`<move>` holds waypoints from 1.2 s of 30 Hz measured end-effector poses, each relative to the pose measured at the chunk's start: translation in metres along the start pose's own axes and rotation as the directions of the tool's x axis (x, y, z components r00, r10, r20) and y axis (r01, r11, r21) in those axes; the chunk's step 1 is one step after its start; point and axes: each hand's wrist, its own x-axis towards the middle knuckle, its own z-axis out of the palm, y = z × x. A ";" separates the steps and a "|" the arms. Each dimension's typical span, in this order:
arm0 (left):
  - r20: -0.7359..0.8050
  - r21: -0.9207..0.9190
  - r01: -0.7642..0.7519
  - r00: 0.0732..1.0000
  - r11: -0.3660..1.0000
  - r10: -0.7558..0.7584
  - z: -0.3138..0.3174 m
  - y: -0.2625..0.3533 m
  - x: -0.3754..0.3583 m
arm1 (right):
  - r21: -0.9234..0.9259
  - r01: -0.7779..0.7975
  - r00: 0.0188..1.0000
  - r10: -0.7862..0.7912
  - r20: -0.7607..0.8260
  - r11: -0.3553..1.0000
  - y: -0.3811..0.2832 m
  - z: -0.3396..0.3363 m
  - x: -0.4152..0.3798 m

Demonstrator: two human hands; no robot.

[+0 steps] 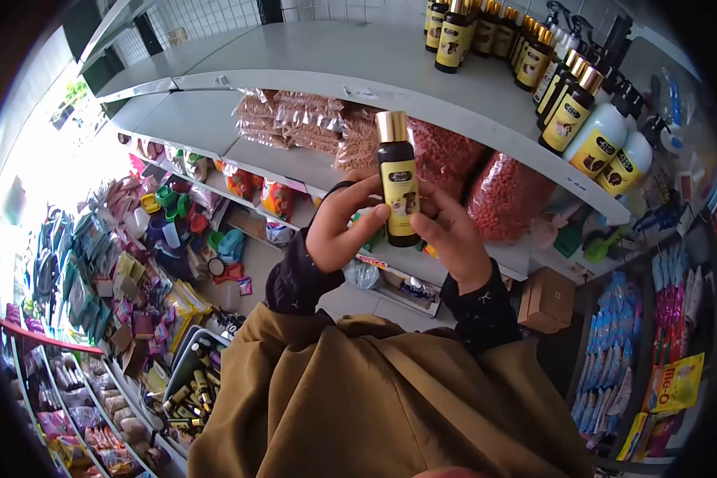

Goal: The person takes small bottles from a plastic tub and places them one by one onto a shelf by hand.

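A dark bottle [399, 179] with a gold cap and a yellow label stands upright between my hands, in front of the shelves. My left hand [346, 223] grips it from the left, thumb on the label's edge. From the right, my right hand [452, 235] holds the lower part, its thumb near the label's bottom corner. Fingers behind the bottle are partly hidden. Similar gold-capped bottles [452, 38] stand on the upper shelf [311, 60], with white bottles [597, 139] at its right end.
Bags of pink-red pellets [506, 195] and brown pellets [303, 119] sit on the shelf below. A crate [185, 362] of similar bottles stands at my lower left, near piled goods [147, 271]. A cardboard box [546, 300] is on the right, beside hanging blue packets [609, 350].
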 end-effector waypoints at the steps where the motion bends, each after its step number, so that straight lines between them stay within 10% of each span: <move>1: 0.004 -0.003 -0.006 1.000 1.000 0.006 0.004 0.000 0.004 | -0.009 0.031 0.999 -0.031 -0.008 0.999 -0.004 -0.003 -0.001; 13: -0.036 0.037 -0.130 0.991 0.991 0.132 0.014 0.001 0.032 | -0.109 0.107 0.979 -0.124 -0.164 0.988 -0.026 -0.009 -0.008; 16: 0.021 0.494 -0.325 0.932 0.806 0.363 -0.005 0.015 0.064 | -0.220 0.172 0.959 -0.214 -0.184 0.960 -0.053 -0.013 0.004; 24: -0.015 0.701 -0.339 0.873 0.627 0.488 -0.017 -0.015 0.140 | -0.649 0.387 0.830 -0.554 -0.063 0.655 -0.112 -0.060 0.094; 36: 0.031 0.801 -0.354 0.830 0.483 0.557 -0.018 -0.034 0.138 | -0.969 0.018 0.885 -0.456 -0.099 0.247 -0.098 -0.110 0.151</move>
